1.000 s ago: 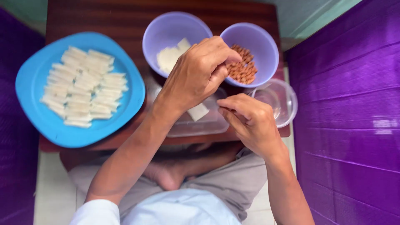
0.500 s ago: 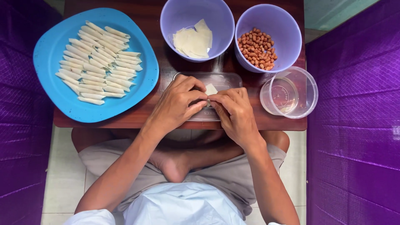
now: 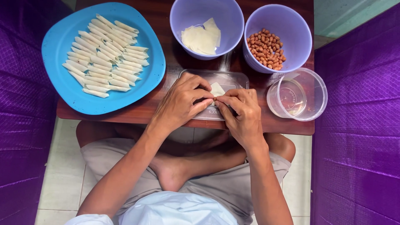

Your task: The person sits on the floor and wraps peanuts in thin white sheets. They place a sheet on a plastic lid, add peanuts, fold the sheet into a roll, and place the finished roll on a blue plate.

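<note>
My left hand (image 3: 183, 102) and my right hand (image 3: 239, 110) meet fingertip to fingertip over a clear flat lid (image 3: 233, 79) on the brown wooden table (image 3: 166, 66). Together they pinch a small pale pastry wrapper (image 3: 217, 89), of which only a corner shows above the fingers. Behind the hands stand two purple bowls: one (image 3: 187, 12) holds several pale wrappers (image 3: 202, 39), the other (image 3: 291, 25) holds peanuts (image 3: 266, 48). Whether a peanut lies inside the pinched wrapper is hidden.
A blue plate (image 3: 62, 37) with several rolled pastry sticks (image 3: 104, 54) sits at the left. A clear round tub (image 3: 308, 91) with a little water stands at the right table edge. Purple quilted walls flank both sides. My crossed legs are under the table.
My left hand came back from the peanut bowl to the clear lid and joined my right hand on the wrapper. The view has shifted so the table sits lower in frame.
</note>
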